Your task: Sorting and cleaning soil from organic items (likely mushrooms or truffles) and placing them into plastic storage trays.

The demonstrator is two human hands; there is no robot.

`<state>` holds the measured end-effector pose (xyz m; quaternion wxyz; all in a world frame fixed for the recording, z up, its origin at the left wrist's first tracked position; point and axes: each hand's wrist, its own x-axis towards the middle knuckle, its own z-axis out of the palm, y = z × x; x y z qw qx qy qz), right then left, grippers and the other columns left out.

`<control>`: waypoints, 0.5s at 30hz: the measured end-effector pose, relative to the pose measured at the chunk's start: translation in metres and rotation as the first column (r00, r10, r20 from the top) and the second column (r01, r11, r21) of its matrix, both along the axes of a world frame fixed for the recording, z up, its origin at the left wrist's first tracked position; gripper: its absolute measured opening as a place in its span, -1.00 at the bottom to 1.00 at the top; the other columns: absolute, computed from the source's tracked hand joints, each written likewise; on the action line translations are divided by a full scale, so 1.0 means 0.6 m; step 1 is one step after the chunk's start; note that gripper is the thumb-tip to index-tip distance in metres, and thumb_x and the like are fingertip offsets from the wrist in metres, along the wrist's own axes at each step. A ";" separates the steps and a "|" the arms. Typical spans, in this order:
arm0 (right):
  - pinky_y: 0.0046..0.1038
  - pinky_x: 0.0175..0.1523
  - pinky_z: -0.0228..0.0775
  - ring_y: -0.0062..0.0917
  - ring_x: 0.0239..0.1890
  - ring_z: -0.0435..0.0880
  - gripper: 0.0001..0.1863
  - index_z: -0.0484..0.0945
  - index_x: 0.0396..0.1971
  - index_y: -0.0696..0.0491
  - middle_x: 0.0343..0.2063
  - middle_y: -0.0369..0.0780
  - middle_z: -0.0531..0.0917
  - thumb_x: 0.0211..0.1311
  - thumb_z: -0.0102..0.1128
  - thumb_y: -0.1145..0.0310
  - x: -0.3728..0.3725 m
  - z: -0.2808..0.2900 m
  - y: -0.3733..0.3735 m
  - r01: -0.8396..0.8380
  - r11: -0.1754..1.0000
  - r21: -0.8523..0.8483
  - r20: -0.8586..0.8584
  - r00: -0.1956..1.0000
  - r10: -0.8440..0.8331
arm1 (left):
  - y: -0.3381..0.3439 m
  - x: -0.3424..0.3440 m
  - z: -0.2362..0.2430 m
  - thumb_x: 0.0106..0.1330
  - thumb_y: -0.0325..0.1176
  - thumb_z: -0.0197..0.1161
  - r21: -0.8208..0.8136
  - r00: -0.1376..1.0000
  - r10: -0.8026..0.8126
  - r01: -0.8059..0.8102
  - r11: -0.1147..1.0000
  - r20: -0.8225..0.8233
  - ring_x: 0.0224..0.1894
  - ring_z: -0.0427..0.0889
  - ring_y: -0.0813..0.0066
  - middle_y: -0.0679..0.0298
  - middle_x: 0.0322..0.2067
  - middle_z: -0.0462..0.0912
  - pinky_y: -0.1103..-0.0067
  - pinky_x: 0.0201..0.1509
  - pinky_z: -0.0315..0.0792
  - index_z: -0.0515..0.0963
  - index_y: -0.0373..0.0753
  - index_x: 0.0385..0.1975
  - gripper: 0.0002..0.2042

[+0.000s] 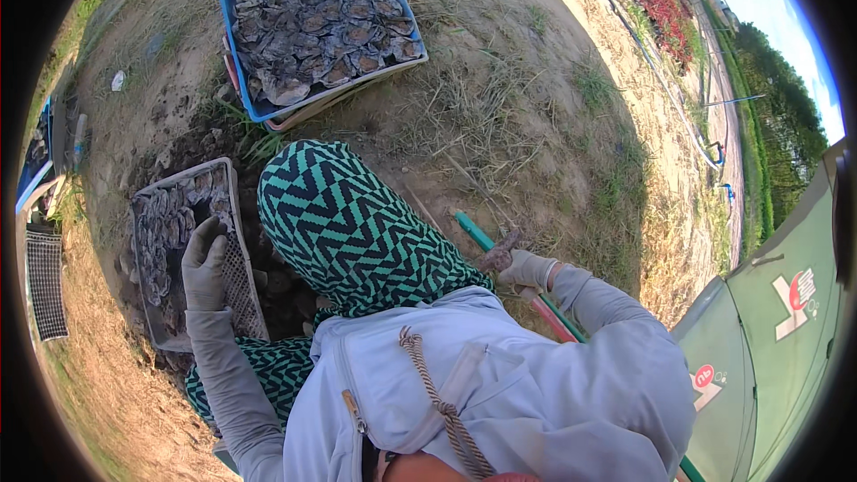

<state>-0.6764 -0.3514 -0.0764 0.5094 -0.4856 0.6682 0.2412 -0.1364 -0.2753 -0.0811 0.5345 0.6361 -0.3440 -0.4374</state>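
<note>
My left hand (206,266), in a pale glove, is over a grey plastic crate (243,290). Its thumb and fingers are curved and apart, with nothing seen between them. Rows of dark, ruffled, shell-like pieces (170,228) lie in that crate's left and far parts, while its right side shows bare mesh. By my right knee, my gloved right hand (528,270) is closed around a brownish, muddy-looking lump (497,256) whose kind I cannot make out. A green pole (473,230) passes beside this hand, and a pinkish-red bar (552,317) shows below it.
Ahead, a blue-rimmed tray (230,40) full of similar dark pieces sits on another container. Dry grass and soil (500,116) surround it. Green fabric (759,312) stands at the right, a dark mesh panel (46,281) at the far left. My patterned knee (348,223) lies between both hands.
</note>
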 end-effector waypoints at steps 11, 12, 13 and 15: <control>-0.40 -0.43 0.45 -0.37 -0.46 0.61 -0.52 0.48 -0.30 0.21 -0.47 -0.16 0.59 -0.25 0.39 0.27 0.025 -0.065 -0.009 0.011 0.996 -0.084 -0.084 0.996 -0.018 | 0.076 0.040 -0.047 0.29 -0.49 0.14 0.077 0.985 0.159 -0.154 0.985 -0.065 -0.01 0.49 0.53 0.20 -0.05 0.53 0.64 0.10 0.35 0.39 -0.37 0.07 -0.65; -0.38 -0.45 0.44 -0.36 -0.47 0.60 -0.49 0.46 -0.25 0.21 -0.48 -0.16 0.58 -0.25 0.39 0.28 0.023 -0.069 -0.011 0.091 0.987 -0.135 -0.059 0.993 -0.100 | 0.073 0.039 -0.049 0.29 -0.49 0.14 0.082 0.986 0.155 -0.150 0.985 -0.067 -0.01 0.49 0.53 0.20 -0.05 0.53 0.64 0.10 0.35 0.39 -0.37 0.07 -0.65; -0.38 -0.45 0.44 -0.36 -0.47 0.60 -0.49 0.46 -0.25 0.21 -0.48 -0.16 0.58 -0.25 0.39 0.28 0.021 -0.073 -0.014 0.097 0.987 -0.130 -0.061 0.993 -0.105 | 0.069 0.037 -0.051 0.29 -0.49 0.14 0.102 0.983 0.173 -0.166 0.981 -0.065 -0.02 0.49 0.52 0.20 -0.05 0.53 0.65 0.09 0.36 0.39 -0.37 0.07 -0.65; -0.34 -0.53 0.39 -0.38 -0.54 0.57 -0.47 0.42 -0.21 0.21 -0.52 -0.16 0.55 -0.24 0.39 0.33 0.014 -0.083 -0.021 0.206 0.971 -0.118 -0.008 0.978 -0.209 | 0.056 0.029 -0.054 0.29 -0.49 0.15 0.128 0.982 0.180 -0.171 0.977 -0.061 -0.02 0.50 0.52 0.19 -0.05 0.53 0.65 0.07 0.38 0.39 -0.38 0.07 -0.65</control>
